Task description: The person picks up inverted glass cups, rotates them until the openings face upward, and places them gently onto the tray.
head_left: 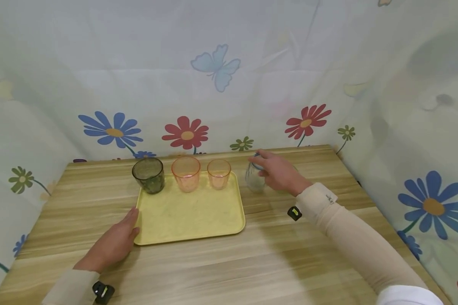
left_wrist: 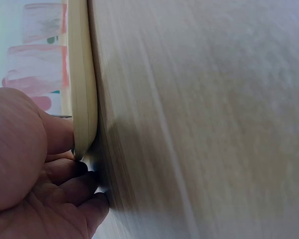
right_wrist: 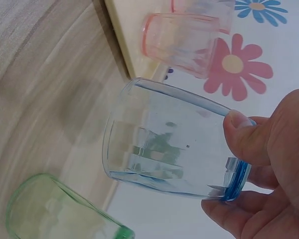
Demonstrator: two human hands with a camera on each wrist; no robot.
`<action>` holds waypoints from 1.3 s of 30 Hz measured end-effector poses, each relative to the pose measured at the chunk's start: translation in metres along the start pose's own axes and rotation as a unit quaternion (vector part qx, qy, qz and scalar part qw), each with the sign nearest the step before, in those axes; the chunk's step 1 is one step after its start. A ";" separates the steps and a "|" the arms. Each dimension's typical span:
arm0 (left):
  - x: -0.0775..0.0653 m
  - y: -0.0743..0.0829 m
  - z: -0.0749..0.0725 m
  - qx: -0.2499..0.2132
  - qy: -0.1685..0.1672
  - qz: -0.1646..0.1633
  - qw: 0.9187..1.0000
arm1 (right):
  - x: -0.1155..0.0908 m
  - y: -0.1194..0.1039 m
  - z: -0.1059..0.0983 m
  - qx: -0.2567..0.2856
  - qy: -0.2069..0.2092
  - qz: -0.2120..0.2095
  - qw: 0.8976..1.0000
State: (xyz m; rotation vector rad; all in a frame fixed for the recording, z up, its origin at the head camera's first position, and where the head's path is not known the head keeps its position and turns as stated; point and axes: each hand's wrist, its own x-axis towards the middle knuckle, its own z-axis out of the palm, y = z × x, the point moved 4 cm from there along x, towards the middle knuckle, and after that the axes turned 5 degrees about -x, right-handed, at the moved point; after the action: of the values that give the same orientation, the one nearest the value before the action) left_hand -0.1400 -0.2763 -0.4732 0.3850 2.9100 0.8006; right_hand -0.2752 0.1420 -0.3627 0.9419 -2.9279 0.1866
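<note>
A yellow tray (head_left: 191, 216) lies on the wooden table. My left hand (head_left: 116, 241) grips its left edge; in the left wrist view the thumb is on top and the curled fingers lie at the rim and underneath. My right hand (head_left: 280, 171) pinches a clear blue-tinted cup (right_wrist: 174, 144) between thumb and fingers at its upper, deeper blue end, right of the tray. Along the tray's back side stand a dark grey-green cup (head_left: 149, 176), a larger orange-pink cup (head_left: 186, 174) and a smaller orange-pink cup (head_left: 219, 174).
A green-tinted cup (right_wrist: 60, 211) stands on the table beyond the blue cup, mostly hidden by my right hand in the head view. A flower-printed curtain (head_left: 217, 101) hangs behind the table (head_left: 198, 271) and along its sides.
</note>
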 end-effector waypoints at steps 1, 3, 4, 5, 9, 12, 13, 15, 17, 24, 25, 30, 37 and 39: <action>0.000 0.000 0.000 0.000 0.000 0.000 1.000 | -0.002 -0.001 -0.002 -0.001 0.003 -0.001 1.000; 0.000 -0.001 0.001 -0.004 -0.004 -0.002 1.000 | -0.005 -0.002 -0.005 0.000 0.005 -0.001 1.000; 0.000 -0.002 0.001 -0.007 -0.006 -0.003 1.000 | -0.006 -0.002 -0.006 0.001 0.006 -0.001 1.000; 0.000 -0.002 0.001 -0.009 -0.009 -0.006 1.000 | -0.008 -0.002 -0.007 0.002 0.006 0.000 1.000; 0.001 -0.005 0.001 -0.018 -0.017 -0.010 1.000 | -0.014 -0.004 -0.013 0.006 0.011 -0.007 1.000; 0.001 -0.006 0.001 -0.028 -0.028 -0.016 0.999 | -0.017 -0.006 -0.017 0.009 0.015 -0.016 1.000; 0.001 -0.007 0.001 -0.031 -0.032 -0.019 0.999 | -0.018 -0.007 -0.018 0.008 0.017 -0.019 1.000; 0.001 -0.009 0.000 -0.042 -0.040 -0.027 0.998 | -0.019 -0.009 -0.021 0.009 0.022 -0.028 0.999; 0.001 -0.010 -0.001 -0.045 -0.042 -0.031 0.998 | -0.020 -0.012 -0.025 0.011 0.027 -0.038 0.999; 0.003 -0.010 -0.001 -0.033 -0.044 -0.026 0.998 | -0.023 -0.022 -0.032 -0.003 0.041 -0.069 0.997; 0.003 -0.009 0.000 -0.032 -0.044 -0.026 0.998 | -0.024 -0.024 -0.033 -0.004 0.041 -0.071 0.997; 0.004 -0.009 0.001 -0.028 -0.045 -0.026 0.998 | -0.024 -0.033 -0.037 -0.006 0.042 -0.087 0.995; 0.003 -0.009 0.001 -0.021 -0.047 -0.025 0.998 | -0.025 -0.043 -0.042 -0.007 0.030 -0.095 0.995; 0.003 -0.010 0.001 -0.020 -0.045 -0.025 0.998 | -0.025 -0.046 -0.043 -0.004 0.029 -0.100 0.995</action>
State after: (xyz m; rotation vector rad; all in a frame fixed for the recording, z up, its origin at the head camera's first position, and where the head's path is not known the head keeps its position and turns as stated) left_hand -0.1447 -0.2829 -0.4793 0.3332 2.8040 0.8099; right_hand -0.2272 0.1246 -0.3183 1.1977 -2.7574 0.1866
